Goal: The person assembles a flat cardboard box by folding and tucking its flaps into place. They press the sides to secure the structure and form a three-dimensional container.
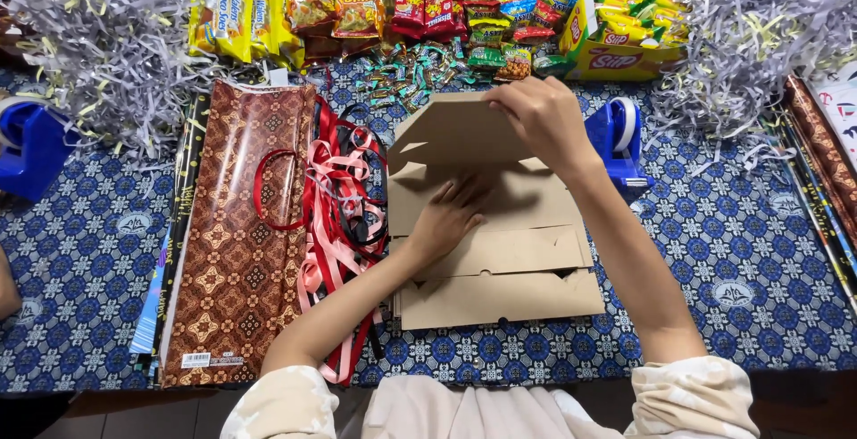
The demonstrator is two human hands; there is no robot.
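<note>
A flat brown cardboard box lies unfolded in front of me on the blue patterned cloth. My left hand presses flat on the box's middle panel, fingers spread. My right hand grips the far flap of the box and holds it raised. More flat cardboard sheets lie stacked beneath.
Red and pink ribbons and brown patterned wrapping paper lie to the left. Snack packets and small candies line the far edge. Blue tape dispensers sit at both sides. Shredded paper piles in both far corners.
</note>
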